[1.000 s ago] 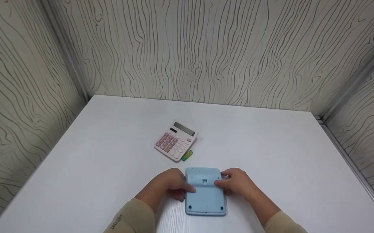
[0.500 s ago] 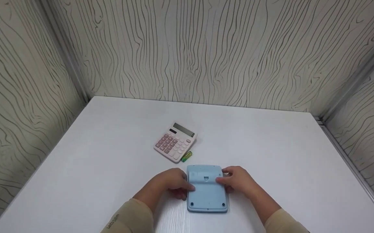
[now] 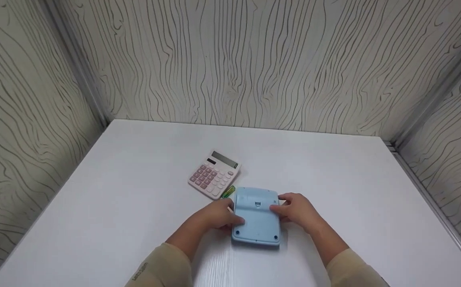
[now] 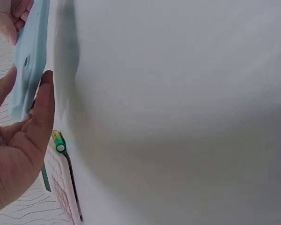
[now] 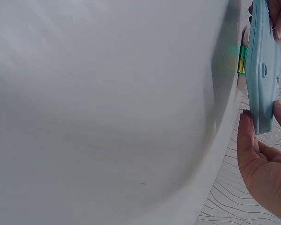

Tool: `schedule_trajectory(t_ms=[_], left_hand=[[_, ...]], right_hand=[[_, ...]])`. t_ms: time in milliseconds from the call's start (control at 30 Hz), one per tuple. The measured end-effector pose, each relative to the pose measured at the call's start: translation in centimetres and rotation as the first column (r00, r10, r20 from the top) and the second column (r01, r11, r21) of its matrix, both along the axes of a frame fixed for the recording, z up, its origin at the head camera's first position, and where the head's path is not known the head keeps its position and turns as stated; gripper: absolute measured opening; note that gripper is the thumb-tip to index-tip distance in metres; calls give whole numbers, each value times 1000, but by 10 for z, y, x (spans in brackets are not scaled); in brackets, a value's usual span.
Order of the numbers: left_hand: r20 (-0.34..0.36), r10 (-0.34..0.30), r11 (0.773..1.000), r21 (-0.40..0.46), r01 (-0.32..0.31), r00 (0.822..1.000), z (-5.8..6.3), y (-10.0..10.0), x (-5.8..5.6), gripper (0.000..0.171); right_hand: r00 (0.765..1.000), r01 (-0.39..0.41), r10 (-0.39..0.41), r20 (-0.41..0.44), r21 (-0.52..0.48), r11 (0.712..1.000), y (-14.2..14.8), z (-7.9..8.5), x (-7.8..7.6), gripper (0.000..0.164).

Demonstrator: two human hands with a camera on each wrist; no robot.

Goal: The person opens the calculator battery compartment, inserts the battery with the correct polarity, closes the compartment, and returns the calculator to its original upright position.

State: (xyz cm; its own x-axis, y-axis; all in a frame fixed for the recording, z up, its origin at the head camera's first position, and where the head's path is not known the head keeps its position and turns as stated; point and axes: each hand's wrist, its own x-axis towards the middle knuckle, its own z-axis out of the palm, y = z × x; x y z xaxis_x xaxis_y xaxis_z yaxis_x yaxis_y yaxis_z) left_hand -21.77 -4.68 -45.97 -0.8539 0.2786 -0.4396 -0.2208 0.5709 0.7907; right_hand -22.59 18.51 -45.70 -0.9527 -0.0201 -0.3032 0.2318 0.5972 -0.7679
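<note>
A light-blue calculator (image 3: 257, 225) is held back side up, its battery cover and small round feet showing in the head view. My left hand (image 3: 217, 215) grips its left edge, thumb on the back and fingers underneath. On the opposite edge my right hand (image 3: 299, 210) pinches it the same way, thumb near the battery cover. Both wrist views show the calculator (image 4: 30, 70) raised above the table, a shadow beneath. Its keys and screen face down, hidden. Just beyond my left hand lies a green and yellow battery (image 3: 228, 192), partly covered by the hand and calculator.
A pink calculator (image 3: 210, 179) lies face up past my left hand, its lower right edge beside the battery. The white table (image 3: 334, 179) ends at a wood-patterned panel (image 3: 230, 63) behind, with similar panels on both sides.
Both hands have carried the blue calculator away from the body and slightly right, lifting it. It now comes close to the battery in the head view. The pink calculator stays put.
</note>
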Motion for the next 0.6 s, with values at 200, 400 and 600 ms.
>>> schedule_trajectory(t_ms=[200,400,600], left_hand=[[-59,55,996,75,-51,997,-1,8,-2,70],[-114,122,981,163,-103,986,0,14,-4,71],[-150,145,972,208,-112,978,8,20,-3,64]], right_hand=[[999,33,-34,-27,-41,999,2,6,-5,66],[996,45,-52,-70,-103,994,0,12,-8,59],[993,56,-65,-100,-90,994,-5,14,-7,56]])
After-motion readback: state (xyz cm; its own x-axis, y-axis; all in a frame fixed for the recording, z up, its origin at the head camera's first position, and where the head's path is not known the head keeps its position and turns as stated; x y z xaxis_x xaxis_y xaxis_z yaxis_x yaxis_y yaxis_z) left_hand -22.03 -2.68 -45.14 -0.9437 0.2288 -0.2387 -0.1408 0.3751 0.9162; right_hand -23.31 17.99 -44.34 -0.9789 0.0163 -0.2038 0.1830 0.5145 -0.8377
